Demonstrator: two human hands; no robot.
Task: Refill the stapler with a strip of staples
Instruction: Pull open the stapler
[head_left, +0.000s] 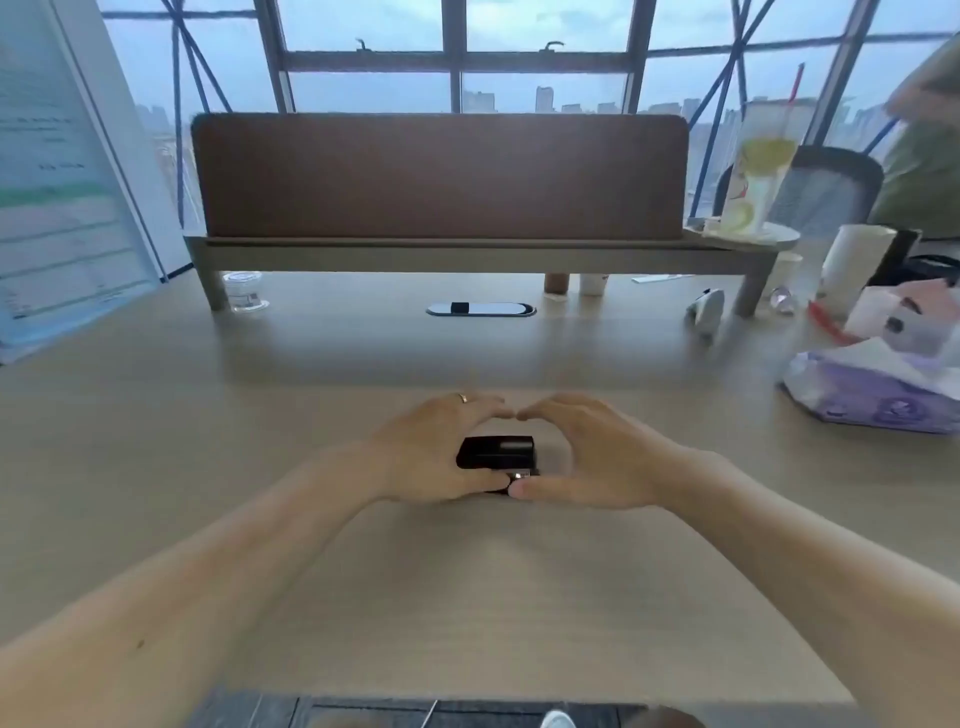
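Observation:
A small black stapler (496, 451) lies on the wooden desk (467, 571) in the middle of the head view. My left hand (431, 457) cups its left side, thumb along the near edge. My right hand (587, 452) curves around its right side. Both thumbs meet at the near right corner, where a small metal part (519, 474) glints. The fingertips of both hands nearly touch beyond the stapler. No loose strip of staples shows.
A brown divider panel (441, 176) on a low shelf crosses the back of the desk. A purple tissue pack (872, 395) and bags lie at the right. A drink cup (758, 182), paper cups and a plastic tub (244, 291) stand farther back. A poster (62, 171) leans at left.

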